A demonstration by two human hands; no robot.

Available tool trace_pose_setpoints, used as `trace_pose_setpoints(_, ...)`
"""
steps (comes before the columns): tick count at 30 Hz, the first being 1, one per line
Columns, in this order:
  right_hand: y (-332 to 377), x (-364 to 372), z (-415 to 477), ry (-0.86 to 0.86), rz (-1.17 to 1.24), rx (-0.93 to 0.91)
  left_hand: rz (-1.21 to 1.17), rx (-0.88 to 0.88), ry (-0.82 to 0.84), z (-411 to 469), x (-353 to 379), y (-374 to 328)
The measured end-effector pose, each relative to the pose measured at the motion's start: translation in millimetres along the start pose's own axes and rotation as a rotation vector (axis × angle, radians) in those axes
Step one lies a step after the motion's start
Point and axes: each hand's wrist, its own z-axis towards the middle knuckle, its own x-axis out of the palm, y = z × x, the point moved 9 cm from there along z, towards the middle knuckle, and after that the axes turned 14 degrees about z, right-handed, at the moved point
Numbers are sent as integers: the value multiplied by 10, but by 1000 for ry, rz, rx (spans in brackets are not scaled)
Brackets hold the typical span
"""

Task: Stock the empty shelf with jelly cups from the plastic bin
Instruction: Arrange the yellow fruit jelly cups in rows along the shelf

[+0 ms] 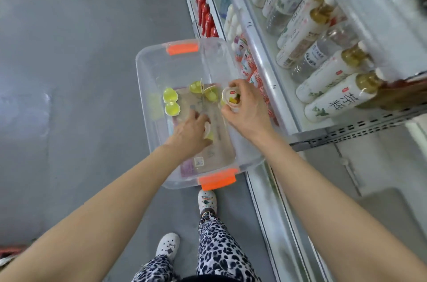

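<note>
Beside the shelf (261, 50), a cup (232, 96) is held in the right hand (247, 110) grip at the bin (143, 87) rim nearest it, while a second cup (208, 131) is clasped inside by the left hand (189, 131).

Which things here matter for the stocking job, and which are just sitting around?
Job: plastic bin; green jelly cups inside it; right hand holding a white-rimmed cup; left hand gripping a yellowish cup.
Just there: tall white bottles; red bottles; grey floor.

Clear bin (147, 78), orange latches (182, 48); yellow-green jelly cups (170, 95); leopard-print trousers (219, 251); grey floor (69, 50).
</note>
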Motion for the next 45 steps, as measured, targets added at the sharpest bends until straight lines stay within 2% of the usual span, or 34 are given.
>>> trace_pose_setpoints(6, 303, -617, -791, -272, 12, 50, -181, 114, -247, -597, -518, -192)
trace_pose_setpoints(12, 513, -1160, -1970, -508, 28, 182, -199, 345, -328, -1222, -746, -697)
trace_pose_setpoints(20, 634, -1936, -3767, -833, -16, 346, -322, 621, -206, -2060, -701, -1792)
trace_pose_setpoints(27, 732, -2567, -5303, -1005, -186, 454, -288, 897, -142, -2859, -505, -3028)
trace_pose_setpoints(35, 907, -3425, -6793, -1129, -307, 495, -381, 1101, -96, -3918, -283, -4537)
trace_pose_setpoints(45, 1078, -4490, -8609, -1216, -459, 502, -495, 1245, -96, -5335, 67, -6296)
